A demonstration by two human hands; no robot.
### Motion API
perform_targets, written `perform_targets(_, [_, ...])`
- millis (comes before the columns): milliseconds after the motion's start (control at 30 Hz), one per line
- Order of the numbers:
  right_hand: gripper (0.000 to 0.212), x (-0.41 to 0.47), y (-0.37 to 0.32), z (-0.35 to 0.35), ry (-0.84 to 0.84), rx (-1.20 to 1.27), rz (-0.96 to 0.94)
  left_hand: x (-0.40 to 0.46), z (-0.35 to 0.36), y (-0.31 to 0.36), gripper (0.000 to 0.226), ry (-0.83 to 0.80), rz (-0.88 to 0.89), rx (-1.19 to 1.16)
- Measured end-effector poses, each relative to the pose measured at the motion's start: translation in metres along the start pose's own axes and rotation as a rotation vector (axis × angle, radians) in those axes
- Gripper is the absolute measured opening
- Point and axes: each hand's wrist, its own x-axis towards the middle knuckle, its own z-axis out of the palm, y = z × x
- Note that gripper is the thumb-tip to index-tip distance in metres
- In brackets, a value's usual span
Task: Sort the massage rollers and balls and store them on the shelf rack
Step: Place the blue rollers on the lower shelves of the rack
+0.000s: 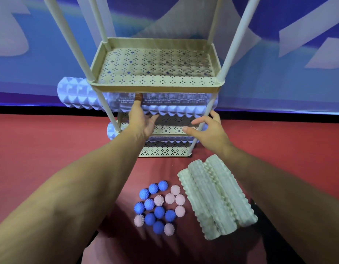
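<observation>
**Two hands at the rack, rollers half stowed**

Two pale-blue knobbed foam rollers lie on the cream perforated plastic shelf rack [159, 88]: the upper roller [77, 96] on the middle tier, the lower roller [113, 131] a tier below. Left hand [141, 121] reaches under the top tray, fingers straight, touching the upper roller, gripping nothing. Right hand [206, 130] relaxed, fingers spread, beside the front-right post. At 6 o'clock from the rack: spiky blue balls [149, 204] and pink balls [169, 198] clustered on the red floor; mint ridged rollers [216, 197] at 5 o'clock.

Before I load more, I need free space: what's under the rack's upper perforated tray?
Under the beige perforated plastic tray a long pale-blue knobbed foam roller lies across the next shelf, ends overhanging. The tray's rim hides its top, and the left hand covers part.
</observation>
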Motion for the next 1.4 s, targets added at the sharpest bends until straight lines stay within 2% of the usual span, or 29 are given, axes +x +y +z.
perform_targets(100, [0.042,0.003,-0.008,-0.002,-0.021,0.021,0.002,0.003,0.003,-0.001,0.045,0.000,-0.020,-0.007])
perform_targets(233, [0.043,0.012,-0.007,-0.007,0.002,0.010,0.023,0.006,0.010,-0.009,0.045,-0.039,-0.029,0.107])
perform_targets(333, [0.041,0.016,-0.003,-0.014,0.017,0.019,0.071,0.008,0.007,-0.018,0.061,-0.098,-0.064,0.293])
perform_targets(467, [0.037,0.015,0.000,-0.017,-0.006,0.009,0.090,0.006,-0.021,-0.020,0.095,-0.138,-0.047,0.649])
perform_targets(567, [0.040,0.013,0.001,-0.016,-0.004,0.003,0.078,0.003,-0.046,-0.011,0.090,-0.217,0.012,0.945])
perform_targets(633, [0.043,0.012,0.001,-0.015,0.000,-0.003,0.078,-0.004,-0.066,0.002,0.069,-0.235,0.143,1.126])
perform_targets(700, [0.044,0.012,-0.002,-0.015,0.005,-0.006,0.077,-0.013,-0.086,0.023,0.046,-0.132,0.425,1.286])
perform_targets(800, [0.045,0.014,-0.008,-0.015,0.023,-0.014,0.079,-0.026,-0.105,0.061,0.059,0.154,0.879,1.324])
perform_targets(867, [0.043,0.014,-0.009,-0.013,0.027,-0.018,0.081,-0.028,-0.111,0.081,0.085,0.283,0.989,1.297])
perform_targets(900, [0.043,0.014,-0.008,-0.013,0.025,-0.020,0.079,-0.026,-0.113,0.089,0.103,0.314,0.941,1.304])
perform_targets(967, [0.044,0.014,-0.007,-0.013,0.021,-0.024,0.066,-0.021,-0.116,0.102,0.139,0.291,0.679,1.291])
perform_targets(1033, [0.043,0.014,-0.007,-0.013,0.018,-0.020,0.056,-0.016,-0.115,0.112,0.156,0.193,0.438,1.228])
perform_targets(1100, [0.039,0.014,-0.008,-0.014,0.026,-0.016,0.051,-0.011,-0.111,0.115,0.153,0.145,0.387,1.197])
perform_targets(1233, [0.038,0.014,-0.003,-0.020,0.085,-0.048,0.066,-0.005,-0.104,0.105,0.128,0.164,0.491,1.165])
perform_targets(1400, [0.045,0.005,0.002,-0.024,0.041,-0.102,0.084,-0.006,-0.121,0.095,0.133,0.140,0.418,1.230])
